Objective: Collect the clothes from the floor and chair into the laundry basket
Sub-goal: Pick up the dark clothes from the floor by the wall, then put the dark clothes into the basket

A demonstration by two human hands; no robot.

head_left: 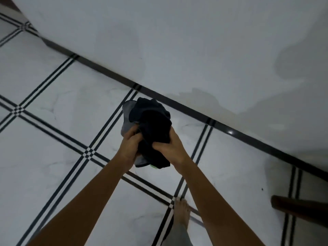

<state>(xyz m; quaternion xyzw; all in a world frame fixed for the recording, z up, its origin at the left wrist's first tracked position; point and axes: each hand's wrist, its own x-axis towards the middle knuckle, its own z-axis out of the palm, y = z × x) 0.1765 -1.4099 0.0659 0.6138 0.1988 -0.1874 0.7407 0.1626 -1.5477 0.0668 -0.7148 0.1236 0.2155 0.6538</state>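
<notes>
Filling the upper and right part of the view: a plain white wall [186, 41], meeting the floor along a dark skirting strip [177, 102] running diagonally from upper left to lower right. Spreading below it: a white tiled floor [53, 103], crossed by double black lines forming small chequered squares at each crossing. Poking in at the right edge of the floor, close to the skirting: a dark brown wooden piece of furniture [300, 209], too little showing to tell what kind. Reaching in from the bottom edge: two bare forearms, converging at mid-view. Being gripped between them, raised above the floor and well clear of wall and wood: a bunched bundle of clothes [150, 125], mostly black or dark navy, with a grey layer showing at its left side and a small bright green scrap peeking out underneath. Clamping on the bundle's left side, fingers curled into the cloth: left hand [130, 144]. Clamping on its right and lower side, fingers closed tight on the dark fabric: right hand [170, 148]. Standing on the tiles directly below the right forearm: one bare foot [181, 213], with a grey trouser leg [177, 235] beneath it at the bottom edge.
</notes>
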